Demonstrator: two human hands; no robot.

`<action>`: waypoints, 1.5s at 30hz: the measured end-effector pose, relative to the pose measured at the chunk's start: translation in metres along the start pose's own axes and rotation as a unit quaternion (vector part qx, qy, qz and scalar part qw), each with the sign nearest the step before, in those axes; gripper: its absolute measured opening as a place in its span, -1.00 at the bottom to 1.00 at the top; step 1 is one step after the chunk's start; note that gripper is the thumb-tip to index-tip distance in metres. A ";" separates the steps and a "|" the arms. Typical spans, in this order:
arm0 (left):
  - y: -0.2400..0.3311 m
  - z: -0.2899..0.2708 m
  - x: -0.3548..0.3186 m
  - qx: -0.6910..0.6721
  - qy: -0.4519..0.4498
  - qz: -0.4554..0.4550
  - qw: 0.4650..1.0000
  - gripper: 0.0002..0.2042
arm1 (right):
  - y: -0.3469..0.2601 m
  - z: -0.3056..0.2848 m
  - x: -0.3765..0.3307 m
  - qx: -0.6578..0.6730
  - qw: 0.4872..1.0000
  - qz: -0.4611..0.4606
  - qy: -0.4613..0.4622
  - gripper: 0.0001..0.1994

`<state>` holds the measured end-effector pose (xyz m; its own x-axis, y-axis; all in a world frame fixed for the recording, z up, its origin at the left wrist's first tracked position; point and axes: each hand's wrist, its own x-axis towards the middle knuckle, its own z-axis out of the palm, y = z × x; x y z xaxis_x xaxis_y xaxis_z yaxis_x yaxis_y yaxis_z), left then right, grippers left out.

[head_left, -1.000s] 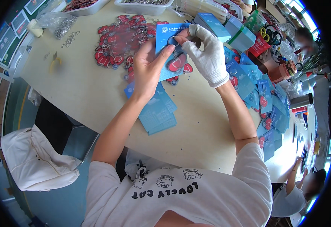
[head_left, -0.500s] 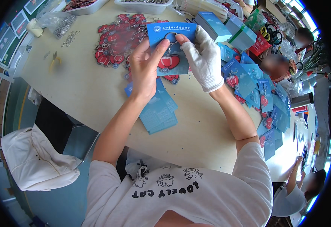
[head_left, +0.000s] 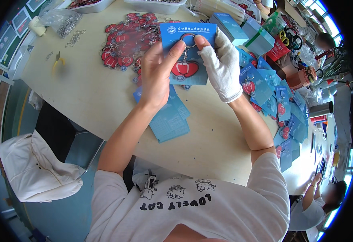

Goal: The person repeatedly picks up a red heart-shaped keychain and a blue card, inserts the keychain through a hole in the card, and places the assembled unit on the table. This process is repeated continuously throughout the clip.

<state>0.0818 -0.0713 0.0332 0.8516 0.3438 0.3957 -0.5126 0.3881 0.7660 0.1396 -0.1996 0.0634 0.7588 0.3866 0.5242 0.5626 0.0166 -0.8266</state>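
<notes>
Both hands hold up a blue card (head_left: 204,74) above the table, its printed face toward me. A keychain with a red heart-shaped pendant (head_left: 190,69) hangs against that face from a metal key ring (head_left: 191,35). My bare left hand (head_left: 155,74) grips the card's left side, its thumb pressing on the ring. My right hand (head_left: 223,66), in a white glove that leaves the thumb tip bare, grips the right side, thumb also at the ring. The fingers behind the card are hidden. Below lies a fanned stack of blue cards (head_left: 168,121).
Behind my hands lies a heap of red keychains (head_left: 122,44). Cards with keychains on them (head_left: 261,86) are piled at the right, near boxed card stacks (head_left: 229,28). Yellow-handled pliers (head_left: 58,63) and a bag of metal parts (head_left: 63,24) lie at the left. Other people sit at the right.
The card has come slightly nearer and to the right, along with both hands. The heart pendant now shows more fully against the card. Both hands keep their grip.
</notes>
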 end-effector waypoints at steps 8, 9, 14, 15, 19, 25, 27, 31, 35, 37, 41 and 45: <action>0.000 0.002 -0.002 -0.018 -0.002 0.005 1.000 -0.81 | 0.009 0.006 -0.007 0.017 0.999 0.000 0.030 -0.66; 0.001 0.002 -0.001 -0.014 0.003 0.004 1.000 -0.81 | 0.010 0.006 -0.007 0.023 0.999 0.012 0.027 -0.64; -0.009 -0.008 0.003 0.003 0.009 0.003 1.000 -0.75 | 0.015 -0.001 0.004 -0.047 0.997 0.020 -0.057 -0.57; -0.011 -0.014 0.005 0.021 -0.003 0.004 1.000 -0.74 | 0.016 -0.004 0.007 -0.070 0.995 0.005 -0.074 -0.57; 0.018 -0.057 0.001 0.514 -0.058 0.082 0.852 -0.69 | -0.011 -0.079 0.029 -0.221 0.936 0.078 -0.265 -0.68; 0.037 -0.091 -0.062 0.733 -0.053 -0.062 0.676 -0.59 | 0.003 -0.227 0.021 -0.469 0.834 0.230 -0.178 -0.58; 0.027 -0.093 -0.069 0.698 -0.058 -0.062 0.711 -0.56 | 0.016 -0.216 0.022 -0.681 0.698 0.161 -0.151 -0.53; 0.021 -0.104 -0.069 0.514 0.000 -0.192 0.836 -0.61 | 0.049 -0.105 0.022 -0.406 0.886 0.060 -0.215 -0.79; 0.031 -0.103 -0.067 0.418 0.039 -0.124 0.899 -0.75 | 0.073 -0.012 0.009 -0.390 0.880 0.067 -0.263 -0.76; 0.045 -0.089 -0.062 0.295 0.062 -0.148 0.942 -0.81 | 0.084 0.002 0.011 -0.396 0.878 0.096 -0.251 -0.76; 0.054 -0.083 -0.046 0.199 0.091 -0.090 0.972 -0.85 | 0.086 0.006 0.012 -0.355 0.881 0.153 -0.271 -0.77; 0.053 -0.082 0.001 0.226 0.109 -0.012 0.968 -0.85 | 0.088 0.002 0.015 -0.318 0.891 0.145 -0.290 -0.79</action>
<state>0.0459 0.0200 0.0327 0.7947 0.5298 0.2963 -0.3506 0.0023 0.9365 0.2001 -0.1908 -0.0015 0.7095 0.7037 -0.0385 0.5821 -0.6159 -0.5308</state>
